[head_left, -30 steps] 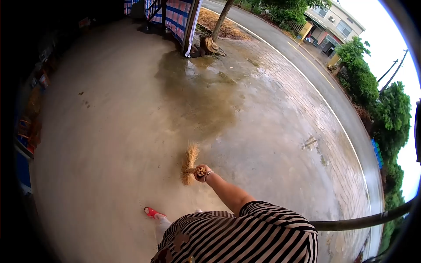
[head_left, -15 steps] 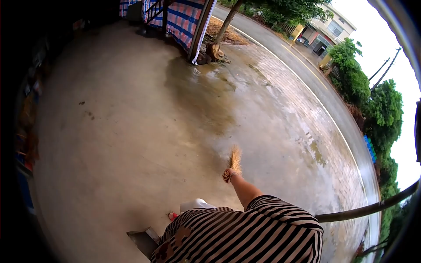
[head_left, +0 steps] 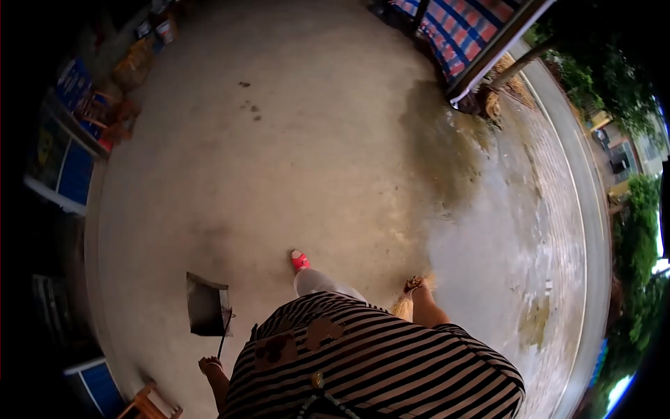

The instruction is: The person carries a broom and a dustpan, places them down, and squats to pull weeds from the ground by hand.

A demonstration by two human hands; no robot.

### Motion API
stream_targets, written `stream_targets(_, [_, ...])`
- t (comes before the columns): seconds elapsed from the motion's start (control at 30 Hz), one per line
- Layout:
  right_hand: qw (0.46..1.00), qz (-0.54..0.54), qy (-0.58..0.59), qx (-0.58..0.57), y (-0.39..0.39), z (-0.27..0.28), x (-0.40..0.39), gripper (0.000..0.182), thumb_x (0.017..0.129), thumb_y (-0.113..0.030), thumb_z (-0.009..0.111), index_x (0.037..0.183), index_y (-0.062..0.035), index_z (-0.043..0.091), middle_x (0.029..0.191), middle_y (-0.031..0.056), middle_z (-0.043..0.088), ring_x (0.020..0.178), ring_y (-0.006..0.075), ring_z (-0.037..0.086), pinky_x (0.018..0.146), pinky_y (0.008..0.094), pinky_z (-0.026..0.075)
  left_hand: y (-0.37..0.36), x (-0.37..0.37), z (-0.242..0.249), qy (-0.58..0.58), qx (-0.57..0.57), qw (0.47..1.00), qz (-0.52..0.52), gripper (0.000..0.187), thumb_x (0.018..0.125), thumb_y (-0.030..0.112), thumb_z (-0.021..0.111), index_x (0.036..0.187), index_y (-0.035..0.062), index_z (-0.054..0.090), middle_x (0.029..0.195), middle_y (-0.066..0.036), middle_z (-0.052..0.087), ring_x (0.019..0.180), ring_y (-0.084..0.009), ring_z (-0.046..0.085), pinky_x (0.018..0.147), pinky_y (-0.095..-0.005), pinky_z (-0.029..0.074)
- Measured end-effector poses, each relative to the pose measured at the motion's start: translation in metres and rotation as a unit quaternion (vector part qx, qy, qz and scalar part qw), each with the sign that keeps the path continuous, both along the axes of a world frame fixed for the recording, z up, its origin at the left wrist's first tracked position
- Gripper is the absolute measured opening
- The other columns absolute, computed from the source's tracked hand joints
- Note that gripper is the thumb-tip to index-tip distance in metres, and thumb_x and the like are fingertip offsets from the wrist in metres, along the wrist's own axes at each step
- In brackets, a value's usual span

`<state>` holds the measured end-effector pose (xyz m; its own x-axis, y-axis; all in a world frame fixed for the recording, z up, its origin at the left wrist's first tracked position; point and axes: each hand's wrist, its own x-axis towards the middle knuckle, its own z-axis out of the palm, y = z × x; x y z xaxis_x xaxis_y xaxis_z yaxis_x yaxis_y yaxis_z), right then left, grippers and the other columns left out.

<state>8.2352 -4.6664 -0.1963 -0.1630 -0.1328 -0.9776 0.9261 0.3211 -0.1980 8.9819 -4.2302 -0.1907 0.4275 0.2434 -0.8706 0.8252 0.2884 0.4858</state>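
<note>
My left hand (head_left: 209,364), at the lower left, is closed around the thin dark handle of a dustpan (head_left: 222,297). The pan hangs ahead of that hand over the concrete, its open dark inside facing up. My right hand (head_left: 417,286) is wrapped around a straw hand broom (head_left: 403,307). Pale bristles show on both sides of that hand, close to my striped shirt, which hides part of the broom. One foot in a red shoe (head_left: 300,260) steps forward between the two hands.
Wet patches (head_left: 447,150) darken the concrete floor (head_left: 279,174) on the right. A striped tarp (head_left: 467,31) on a post stands at the upper right, beside a tree and the road. Chairs (head_left: 105,115) and boxes line the left side, with a wooden stool (head_left: 150,403) at the lower left.
My view has swung left and down. The right hand with the broom has drawn back from outstretched to near my body. My left hand and the whole dustpan have come into view.
</note>
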Motion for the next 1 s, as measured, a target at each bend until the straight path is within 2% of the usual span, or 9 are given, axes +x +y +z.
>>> stream_targets(0.03, [0.999, -0.050, -0.015, 0.006, -0.029, 0.005, 0.017, 0.017, 0.085, -0.032, 0.052, 0.085, -0.0208, 0.064, 0.079, -0.0019, 0.065, 0.071, 0.0186, 0.063, 0.062, 0.0351, 0.054, -0.008, 0.008, 0.009, 0.003, -0.032, 0.999, -0.008, 0.034, 0.083, 0.028, 0.055, 0.057, 0.0157, 0.037, 0.048, 0.002, 0.040, 0.041, -0.0173, 0.040, 0.041, -0.0300, 0.042])
stream_targets(0.07, [0.994, -0.052, 0.031, 0.092, -0.072, 0.068, 0.069, 0.022, 0.087, -0.033, 0.048, 0.081, -0.0193, 0.064, 0.074, -0.0017, 0.064, 0.066, 0.0190, 0.063, 0.062, 0.0362, 0.055, -0.022, 0.012, 0.025, -0.040, -0.028, 0.998, -0.042, 0.033, 0.083, 0.025, 0.052, 0.057, 0.0167, 0.034, 0.047, 0.002, 0.037, 0.040, -0.0170, 0.038, 0.040, -0.0292, 0.039])
stream_targets(0.1, [0.999, 0.017, 0.027, 0.034, -0.102, 0.037, 0.067, 0.027, 0.088, -0.034, 0.045, 0.075, -0.0187, 0.062, 0.066, -0.0011, 0.062, 0.057, 0.0190, 0.061, 0.055, 0.0342, 0.055, -0.073, 0.017, 0.065, -0.016, 0.058, 0.996, 0.065, 0.039, 0.090, 0.022, 0.044, 0.056, 0.0144, 0.025, 0.048, -0.002, 0.029, 0.039, -0.0190, 0.027, 0.038, -0.0332, 0.029])
stream_targets(0.13, [0.998, 0.052, -0.018, -0.035, -0.136, 0.031, 0.082, 0.030, 0.089, -0.034, 0.043, 0.070, -0.0186, 0.060, 0.059, -0.0007, 0.059, 0.051, 0.0185, 0.059, 0.050, 0.0320, 0.054, -0.076, 0.040, 0.051, -0.008, 0.062, 0.995, 0.074, 0.035, 0.084, 0.023, 0.049, 0.057, 0.0165, 0.029, 0.047, 0.002, 0.034, 0.041, -0.0168, 0.035, 0.040, -0.0308, 0.034])
stream_targets(0.33, [0.995, 0.100, 0.012, -0.024, -0.293, 0.038, 0.191, 0.029, 0.087, -0.036, 0.045, 0.079, -0.0137, 0.062, 0.068, 0.0033, 0.063, 0.060, 0.0217, 0.062, 0.052, 0.0330, 0.055, -0.152, 0.045, 0.095, 0.020, 0.117, 0.987, 0.110, 0.027, 0.078, 0.024, 0.056, 0.065, 0.0162, 0.033, 0.053, 0.001, 0.034, 0.047, -0.0174, 0.037, 0.049, -0.0335, 0.036])
stream_targets(0.4, [0.990, 0.131, -0.002, -0.058, -0.336, 0.049, 0.237, 0.026, 0.084, -0.033, 0.049, 0.082, -0.0112, 0.062, 0.071, 0.0056, 0.064, 0.064, 0.0225, 0.064, 0.054, 0.0332, 0.055, -0.113, 0.051, 0.050, 0.044, 0.099, 0.989, 0.098, 0.015, 0.082, 0.026, 0.052, 0.070, 0.0160, 0.049, 0.059, 0.000, 0.052, 0.058, -0.0169, 0.052, 0.060, -0.0370, 0.042])
stream_targets(0.6, [0.943, 0.315, -0.043, -0.093, -0.419, 0.011, 0.350, 0.015, 0.073, -0.030, 0.058, 0.072, -0.0149, 0.060, 0.063, 0.0023, 0.061, 0.055, 0.0194, 0.059, 0.047, 0.0306, 0.050, -0.156, 0.072, 0.053, 0.103, 0.116, 0.966, 0.208, 0.015, 0.081, 0.026, 0.052, 0.071, 0.0152, 0.048, 0.059, 0.000, 0.051, 0.056, -0.0173, 0.052, 0.056, -0.0357, 0.043])
stream_targets(0.9, [0.915, 0.399, -0.066, 0.002, -0.585, 0.025, 0.549, 0.012, 0.075, -0.031, 0.054, 0.071, -0.0198, 0.057, 0.061, -0.0006, 0.057, 0.053, 0.0177, 0.055, 0.045, 0.0303, 0.049, -0.336, 0.272, 0.037, 0.122, 0.047, 0.958, 0.254, 0.016, 0.080, 0.026, 0.053, 0.072, 0.0141, 0.045, 0.059, 0.000, 0.049, 0.054, -0.0178, 0.051, 0.051, -0.0337, 0.044])
stream_targets(1.0, [0.923, 0.379, -0.044, -0.055, -0.631, 0.037, 0.628, 0.019, 0.077, -0.034, 0.051, 0.070, -0.0184, 0.058, 0.060, -0.0012, 0.058, 0.053, 0.0173, 0.058, 0.046, 0.0300, 0.048, -0.390, 0.338, 0.046, 0.113, 0.040, 0.961, 0.251, 0.016, 0.080, 0.026, 0.053, 0.073, 0.0138, 0.045, 0.059, 0.000, 0.048, 0.053, -0.0180, 0.051, 0.049, -0.0330, 0.045])
